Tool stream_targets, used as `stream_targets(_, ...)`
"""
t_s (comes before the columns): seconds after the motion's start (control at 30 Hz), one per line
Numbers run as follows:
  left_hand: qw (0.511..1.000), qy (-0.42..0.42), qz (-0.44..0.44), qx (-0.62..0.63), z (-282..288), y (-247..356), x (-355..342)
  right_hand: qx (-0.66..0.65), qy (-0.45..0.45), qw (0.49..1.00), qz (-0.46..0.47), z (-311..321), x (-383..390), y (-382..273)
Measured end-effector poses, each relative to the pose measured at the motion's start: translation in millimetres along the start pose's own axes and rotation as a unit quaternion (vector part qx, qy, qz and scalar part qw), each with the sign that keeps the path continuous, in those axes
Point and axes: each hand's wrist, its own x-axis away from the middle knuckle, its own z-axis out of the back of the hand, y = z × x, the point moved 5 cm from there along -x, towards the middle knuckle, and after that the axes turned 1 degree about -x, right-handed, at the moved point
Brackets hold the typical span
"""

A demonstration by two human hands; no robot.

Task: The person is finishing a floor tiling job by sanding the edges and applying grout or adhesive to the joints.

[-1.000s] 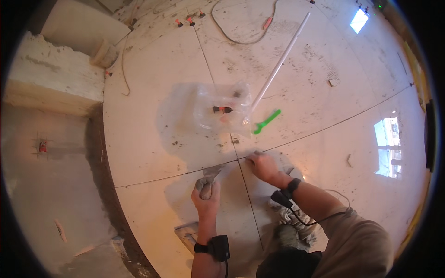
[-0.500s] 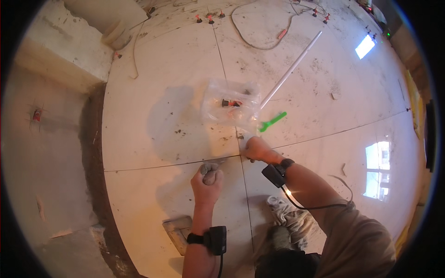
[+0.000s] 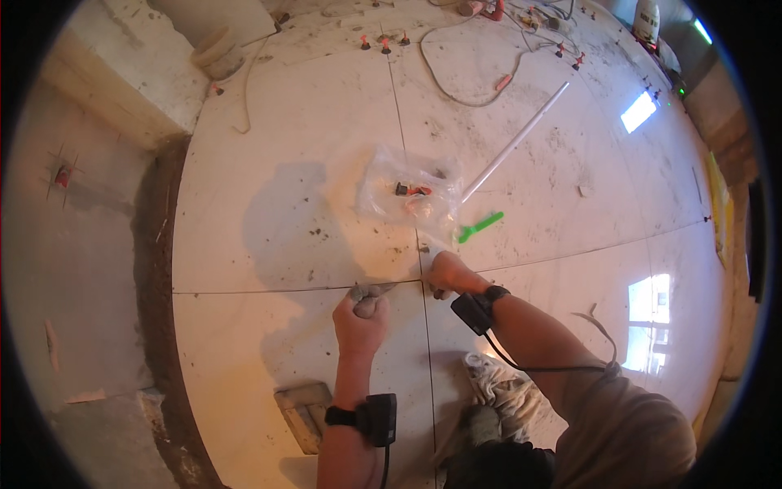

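My left hand point(image 3: 358, 322) is closed round the grey handle of a putty knife point(image 3: 388, 286), its thin blade pointing right along the tile joint. My right hand point(image 3: 448, 273) is closed beside the crossing of the joints, on something pale and flat, mostly hidden. Just beyond it lie a clear plastic bag point(image 3: 383, 196) with black and red pieces point(image 3: 413, 189), a green plastic wrench-like tool point(image 3: 481, 226) and a long white strip point(image 3: 517, 138).
A flat float-like tool point(image 3: 297, 416) and crumpled cloth point(image 3: 505, 383) lie near me. A rough wall and step point(image 3: 122, 98) bound the left, with a bucket point(image 3: 216, 57) at the back. A cable point(image 3: 464, 102) and several red-topped pieces point(image 3: 386, 46) lie farther off.
My view has shifted, showing more of the far floor. My right hand has moved from the joint crossing slightly up and turned; my left hand still grips the knife by the joint.
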Motion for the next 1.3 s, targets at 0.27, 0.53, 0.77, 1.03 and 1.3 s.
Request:
stream_targets(0.27,0.998,-0.014,0.058,0.034,1,1,-6,0.02,0.023,1.0,0.005,-4,-12,13)
stream_targets(0.53,0.999,-0.009,0.025,-0.037,-4,7,-12,0.213,0.135,0.968,0.002,-13,-18,4)
stream_targets(0.77,0.999,-0.002,0.027,-0.027,-3,5,-3,0.2,0.176,0.912,0.311,-11,12,8)
stream_targets(1.03,0.998,-0.012,0.049,0.044,-4,-3,-4,0.301,0.113,0.904,0.281,-17,-5,9)
stream_targets(1.3,0.999,-0.014,0.025,-0.015,-2,14,-7,0.421,0.008,0.886,0.192,-13,-11,-24)
